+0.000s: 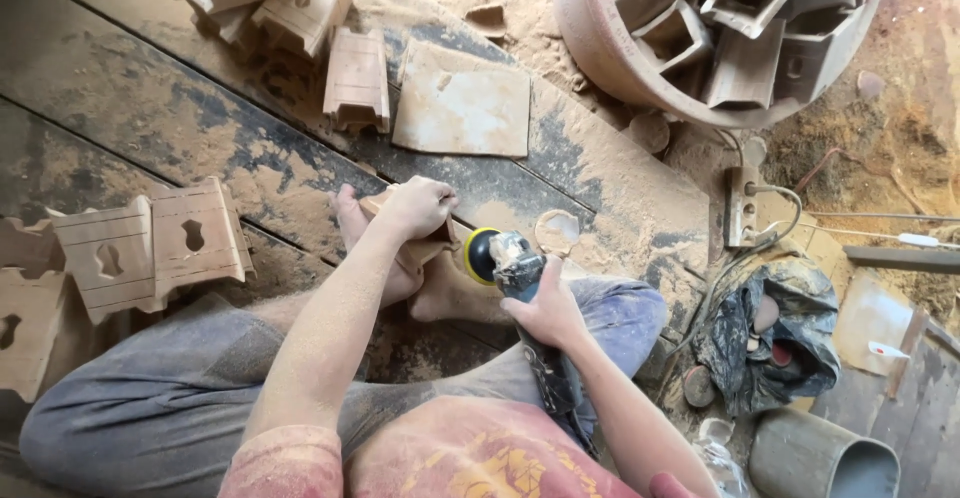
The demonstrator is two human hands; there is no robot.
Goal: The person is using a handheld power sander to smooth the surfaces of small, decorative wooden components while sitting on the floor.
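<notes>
The left hand (418,206) reaches forward with the forearm straight, its grip clamped over a small pale carved wooden piece (420,248) that rests against the bare feet (440,293). The right hand (548,310) is bent in at the wrist, fingers wrapped tight round the dust-caked handheld power sander (515,268), whose yellow-rimmed black disc (481,254) sits just beside the piece — touching or not, I cannot tell. Open planks lie ahead, up to a flat square wooden panel (462,110). Stacked carved wooden blocks (150,248) crowd the left edge; a large round tub of wooden parts (715,33) stands upper right. The person sits cross-legged on a dark sawdust-covered plank floor (150,108).
</notes>
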